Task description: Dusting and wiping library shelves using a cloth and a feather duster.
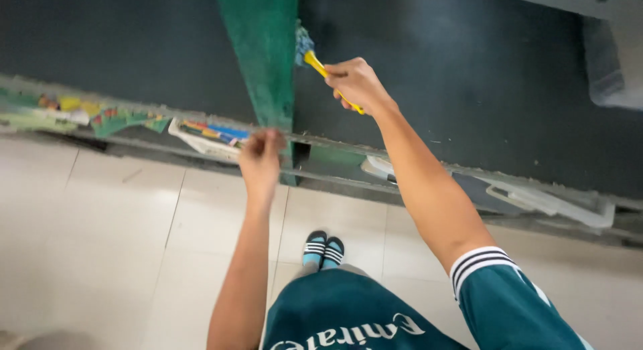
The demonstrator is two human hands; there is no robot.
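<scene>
Against the dark wall, the right hand [355, 82] has its fingers wrapped tight round the yellow handle of a paintbrush [315, 58], whose green-loaded bristles press on the wall just beside the green upright post [264, 55]. The left hand [261, 159] is lower down, blurred, at the foot of that post by the ledge [435, 164]; whether its fingers are curled or spread I cannot tell, nor whether they hold anything. The post looks fully coated in green, while the wall to either side is dark and unpainted. Crumpled papers [207, 134] and scraps lie along the ledge, above the pale tiled floor [100, 243].
</scene>
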